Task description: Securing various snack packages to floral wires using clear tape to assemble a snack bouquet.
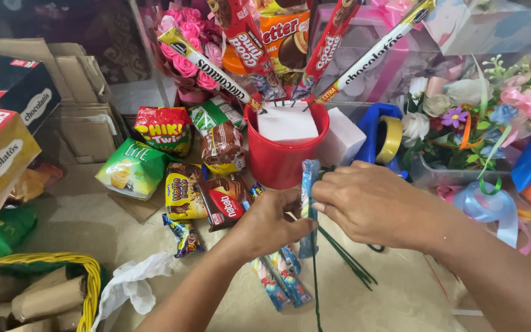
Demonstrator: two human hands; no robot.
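Holding a slim blue snack packet [308,184] upright between both hands, just near of the red bucket [284,154].

Left hand [270,222] pinches the packet's lower part from the left; right hand [370,206] closes its fingers [322,195] on it from the right, higher up. Its long axis runs near to far, in line with a thin green stem [314,283] trailing nearward. Both hands touch it.

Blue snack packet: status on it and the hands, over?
Left hand and right hand pinch blue snack packet upright. Red bucket directly behind.
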